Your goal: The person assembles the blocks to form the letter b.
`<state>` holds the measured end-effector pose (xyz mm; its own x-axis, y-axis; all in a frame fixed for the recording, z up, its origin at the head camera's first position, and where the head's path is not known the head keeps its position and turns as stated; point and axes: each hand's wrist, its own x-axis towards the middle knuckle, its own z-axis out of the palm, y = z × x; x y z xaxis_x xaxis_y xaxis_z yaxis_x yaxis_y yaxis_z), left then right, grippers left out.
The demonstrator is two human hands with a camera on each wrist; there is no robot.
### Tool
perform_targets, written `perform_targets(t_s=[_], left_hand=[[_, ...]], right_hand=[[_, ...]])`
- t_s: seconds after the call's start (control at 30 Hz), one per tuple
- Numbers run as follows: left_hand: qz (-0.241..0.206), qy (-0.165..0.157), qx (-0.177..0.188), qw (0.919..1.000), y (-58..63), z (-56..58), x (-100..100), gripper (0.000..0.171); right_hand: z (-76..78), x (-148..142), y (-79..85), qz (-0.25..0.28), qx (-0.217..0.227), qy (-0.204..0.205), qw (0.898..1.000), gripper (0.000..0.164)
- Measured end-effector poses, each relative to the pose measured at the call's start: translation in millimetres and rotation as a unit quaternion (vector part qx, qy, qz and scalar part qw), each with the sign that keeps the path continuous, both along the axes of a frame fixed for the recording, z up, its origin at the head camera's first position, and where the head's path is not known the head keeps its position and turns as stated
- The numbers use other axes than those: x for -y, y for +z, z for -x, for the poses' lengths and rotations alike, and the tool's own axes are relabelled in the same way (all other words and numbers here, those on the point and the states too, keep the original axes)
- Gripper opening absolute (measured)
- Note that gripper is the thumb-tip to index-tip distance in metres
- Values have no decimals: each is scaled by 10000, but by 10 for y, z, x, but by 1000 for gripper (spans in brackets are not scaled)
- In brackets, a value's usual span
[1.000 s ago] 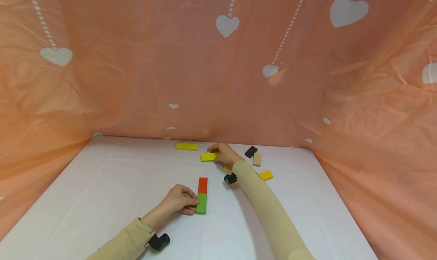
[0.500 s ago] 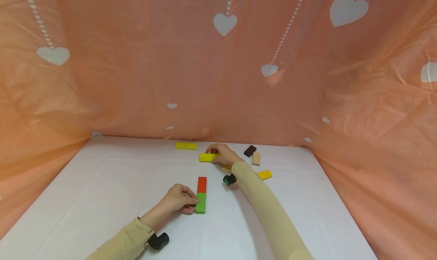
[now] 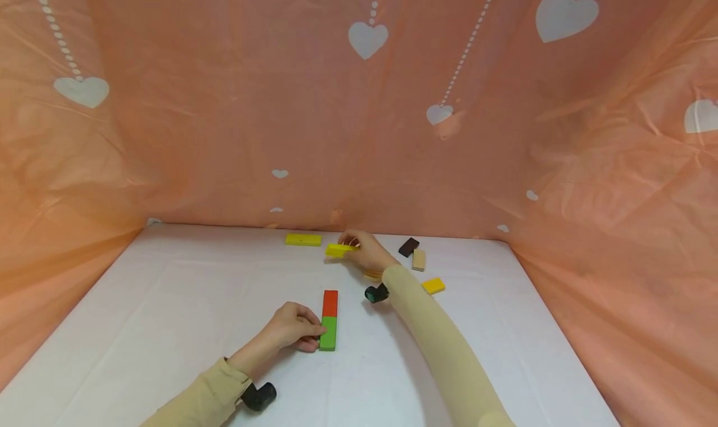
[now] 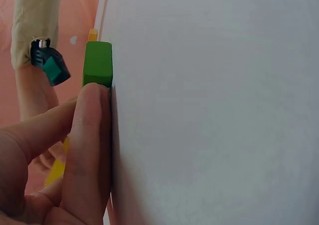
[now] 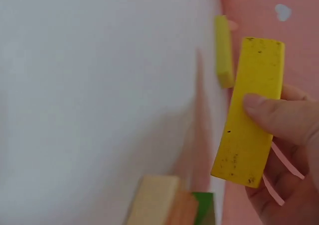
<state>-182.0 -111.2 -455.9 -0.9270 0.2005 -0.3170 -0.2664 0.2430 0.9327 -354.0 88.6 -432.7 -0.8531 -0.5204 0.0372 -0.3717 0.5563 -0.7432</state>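
My right hand (image 3: 367, 249) pinches a yellow wooden block (image 5: 251, 115) at the back of the table, its thumb lying across the broad face. The block is tilted and raised off the white cloth. Nearer, my left hand (image 3: 294, 327) holds the left side of a green block (image 3: 328, 335), one fingertip reaching over its edge. A red block (image 3: 330, 303) lies end to end with the green one, making a straight strip. From the left wrist, the green block's near end shows above the fingers (image 4: 87, 130).
Another yellow block (image 3: 303, 240) lies at the back left. To the right are a dark brown block (image 3: 409, 247), a beige block (image 3: 419, 260) and an orange-yellow block (image 3: 434, 286). More blocks sit partly hidden under the right wrist. A pink curtain (image 3: 314, 134) closes the back.
The yellow block in my right hand has risen off the table and tilted. My left hand stays at the green block. The head view has shifted slightly.
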Motion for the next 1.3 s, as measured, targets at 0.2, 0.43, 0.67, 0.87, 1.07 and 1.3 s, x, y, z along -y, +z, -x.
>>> perform_targets(t_s=[0.2,0.43,0.67,0.87,1.07,1.3], left_hand=[[-60,-2,-13,10000,4,-2,-3,19],[-178,-3,-39,9998,15,-13,5,18],[-117,-11,-29,9999,5,-12,1,18],[-98,-21,-59,9999,-9,-2,2,18],[-85,-8,-72,9999,-25,3,-2,18],[10,70,-45,10000,-14,-2,-12,18]], right_hand=[[-2,-4,155,679,-393,-55,9969,23],[-46,-7,289,1513,-362,-323,9873,30],[-136,-15,297,2006,96,-556,9780,38],[-250,-8,254,2336,878,-770,9653,58],[-299,0,100,2319,997,-824,9641,66],[-370,57,-65,2246,1452,-874,9596,62]])
